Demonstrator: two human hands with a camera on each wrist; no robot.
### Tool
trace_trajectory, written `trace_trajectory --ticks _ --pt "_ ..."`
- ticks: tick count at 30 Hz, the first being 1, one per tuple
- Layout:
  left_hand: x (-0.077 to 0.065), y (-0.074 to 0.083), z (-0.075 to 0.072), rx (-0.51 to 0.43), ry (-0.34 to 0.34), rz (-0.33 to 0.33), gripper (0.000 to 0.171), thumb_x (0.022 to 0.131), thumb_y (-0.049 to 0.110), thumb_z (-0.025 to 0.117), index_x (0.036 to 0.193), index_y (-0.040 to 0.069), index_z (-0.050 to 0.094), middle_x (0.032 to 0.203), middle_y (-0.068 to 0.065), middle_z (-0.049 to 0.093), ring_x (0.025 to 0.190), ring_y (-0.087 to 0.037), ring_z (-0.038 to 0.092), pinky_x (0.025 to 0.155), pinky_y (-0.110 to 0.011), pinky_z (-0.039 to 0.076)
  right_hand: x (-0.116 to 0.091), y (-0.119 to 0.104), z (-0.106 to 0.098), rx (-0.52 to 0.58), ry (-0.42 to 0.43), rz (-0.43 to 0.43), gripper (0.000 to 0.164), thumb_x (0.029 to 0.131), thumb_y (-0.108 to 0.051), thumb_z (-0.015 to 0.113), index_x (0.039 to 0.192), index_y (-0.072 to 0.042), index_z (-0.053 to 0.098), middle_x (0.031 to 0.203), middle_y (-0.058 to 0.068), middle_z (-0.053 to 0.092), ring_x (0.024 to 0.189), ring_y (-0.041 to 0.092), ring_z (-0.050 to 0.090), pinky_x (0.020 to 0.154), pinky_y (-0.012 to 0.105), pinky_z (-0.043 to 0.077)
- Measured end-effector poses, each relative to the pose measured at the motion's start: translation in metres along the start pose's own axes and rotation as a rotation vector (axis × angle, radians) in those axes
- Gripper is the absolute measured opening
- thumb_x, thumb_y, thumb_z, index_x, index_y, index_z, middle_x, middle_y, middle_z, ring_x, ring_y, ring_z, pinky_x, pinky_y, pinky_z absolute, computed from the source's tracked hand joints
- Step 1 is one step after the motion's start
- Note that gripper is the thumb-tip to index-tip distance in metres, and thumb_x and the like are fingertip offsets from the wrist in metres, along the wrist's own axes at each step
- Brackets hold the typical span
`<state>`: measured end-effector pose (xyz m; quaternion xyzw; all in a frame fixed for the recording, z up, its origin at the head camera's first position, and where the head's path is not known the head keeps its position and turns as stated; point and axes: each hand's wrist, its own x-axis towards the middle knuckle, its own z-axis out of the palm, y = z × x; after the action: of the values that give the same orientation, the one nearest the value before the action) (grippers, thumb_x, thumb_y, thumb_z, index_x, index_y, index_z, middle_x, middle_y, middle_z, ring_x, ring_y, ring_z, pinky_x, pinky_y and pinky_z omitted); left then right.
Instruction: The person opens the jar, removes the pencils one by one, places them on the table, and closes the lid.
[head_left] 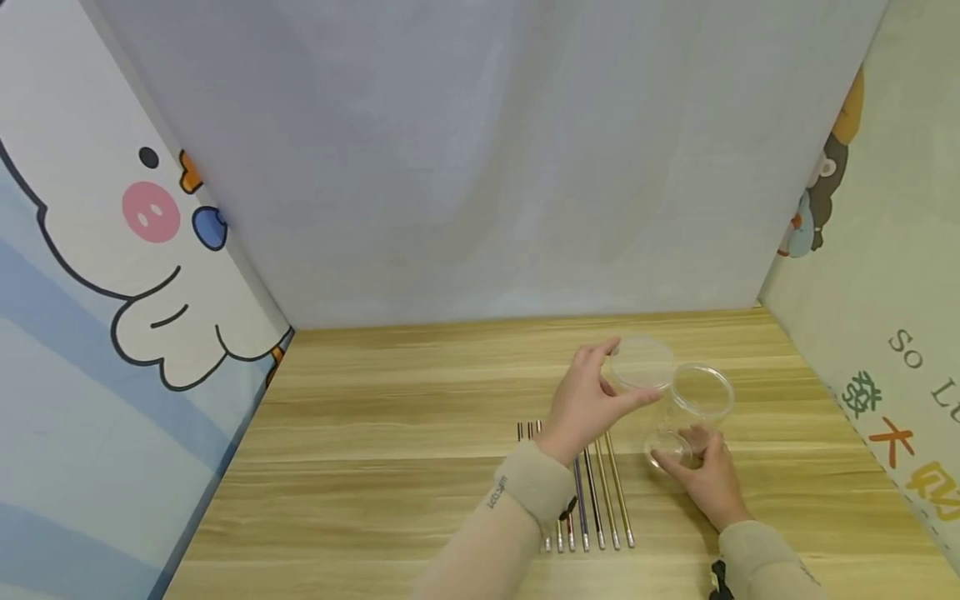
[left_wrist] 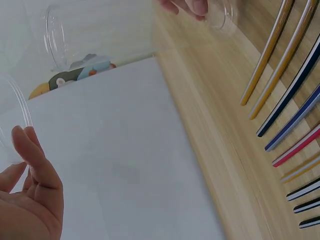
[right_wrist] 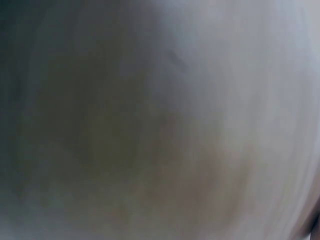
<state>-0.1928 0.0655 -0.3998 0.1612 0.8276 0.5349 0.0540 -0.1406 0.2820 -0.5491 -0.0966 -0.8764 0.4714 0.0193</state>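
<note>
My left hand (head_left: 588, 404) holds a clear round lid (head_left: 643, 363) by its edge, thumb on one side and fingers on the other. Just right of the lid, a clear plastic jar (head_left: 684, 423) stands upright with its mouth uncovered. Low on the jar, my right hand (head_left: 711, 485) grips it near the base. The left wrist view shows the lid (left_wrist: 14, 115) apart from the jar's rim (left_wrist: 54, 37). The right wrist view is a blur in which the hand cannot be made out.
A row of several pencils (head_left: 617, 492) lies on the wooden table (head_left: 360, 467), partly under my left forearm. More of them show in the left wrist view, in yellow, black, blue and red. A grey panel (head_left: 450, 167) closes the back, with printed panels at both sides.
</note>
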Motion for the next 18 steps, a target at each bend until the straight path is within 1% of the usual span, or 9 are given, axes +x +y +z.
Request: trace_trajectory --ticks 3,6,10,12,15,18 --pt "0.001 0.001 0.007 0.016 -0.023 0.023 0.083 0.077 0.048 0.083 0.148 0.026 0.045 0.133 0.004 0.053 0.074 -0.003 0.052 0.06 -0.019 0.048 0.0 0.0 0.0 0.009 -0.008 0.001 0.094 0.088 -0.043 0.074 0.143 0.009 0.019 0.15 0.034 0.034 0.14 0.052 0.025 0.113 0.069 0.021" --pt "0.001 0.002 0.016 0.057 -0.06 0.058 0.083 0.077 0.047 0.083 0.147 0.023 0.046 0.129 0.002 0.055 0.072 -0.002 0.052 0.061 -0.018 0.048 -0.001 0.001 0.0 0.015 -0.011 0.001 0.094 0.088 -0.042 0.074 0.144 0.009 0.018 0.15 0.034 0.033 0.139 0.052 0.027 0.112 0.07 0.021" --pt "0.003 0.004 0.027 0.119 -0.094 0.098 0.084 0.077 0.047 0.083 0.148 0.023 0.045 0.129 0.001 0.055 0.07 0.0 0.052 0.061 -0.016 0.048 0.001 0.004 0.0 0.017 -0.009 -0.003 0.092 0.088 -0.041 0.074 0.143 0.008 0.019 0.15 0.034 0.031 0.136 0.052 0.031 0.11 0.07 0.024" --pt "0.005 0.005 0.032 0.148 -0.1 0.108 0.084 0.077 0.047 0.083 0.148 0.022 0.045 0.133 0.001 0.054 0.069 0.002 0.052 0.062 -0.014 0.047 0.001 0.004 0.0 0.018 -0.008 -0.005 0.089 0.088 -0.041 0.075 0.14 0.008 0.021 0.15 0.034 0.03 0.136 0.053 0.032 0.11 0.07 0.024" --pt "0.007 0.007 0.039 0.169 -0.114 0.107 0.083 0.078 0.048 0.082 0.148 0.024 0.045 0.138 0.002 0.052 0.07 0.003 0.052 0.062 -0.013 0.046 0.001 0.003 0.0 0.013 0.001 -0.014 0.084 0.088 -0.039 0.075 0.135 0.008 0.024 0.15 0.033 0.031 0.134 0.053 0.033 0.109 0.07 0.025" --pt "0.01 0.007 0.044 0.177 -0.125 0.11 0.084 0.078 0.049 0.081 0.149 0.025 0.044 0.138 0.003 0.052 0.07 0.003 0.052 0.064 -0.013 0.046 0.0 0.001 0.001 -0.001 0.024 -0.028 0.08 0.088 -0.037 0.075 0.133 0.008 0.026 0.146 0.034 0.034 0.131 0.051 0.036 0.107 0.068 0.029"
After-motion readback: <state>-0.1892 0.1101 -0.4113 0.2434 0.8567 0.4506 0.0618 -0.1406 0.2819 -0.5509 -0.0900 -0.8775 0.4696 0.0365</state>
